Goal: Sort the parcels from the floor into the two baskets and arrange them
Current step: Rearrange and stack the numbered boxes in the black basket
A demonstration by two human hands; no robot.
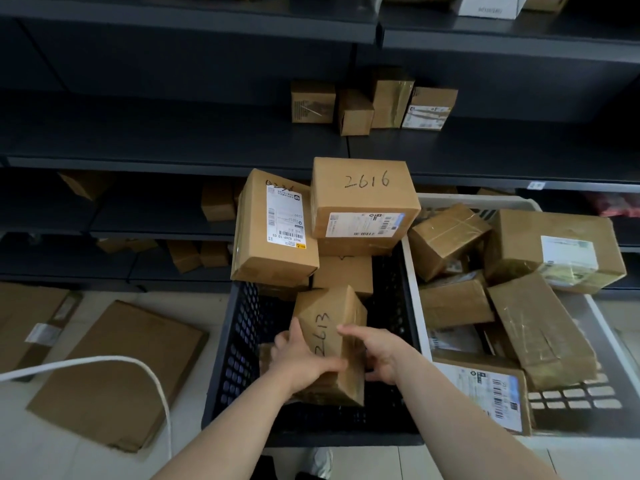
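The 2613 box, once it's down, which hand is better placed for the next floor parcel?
Probably the left hand: the flat parcel lies on the floor left of the black basket, on its side.

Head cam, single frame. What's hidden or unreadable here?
All in the head view:
- Floor of the black basket: covered by parcels and the 2613 box.
- Far fingers of the right hand: behind the 2613 box.
- Label print on the 2616 box: too small and blurred.
- The white box on the top shelf: cut off by the top edge.
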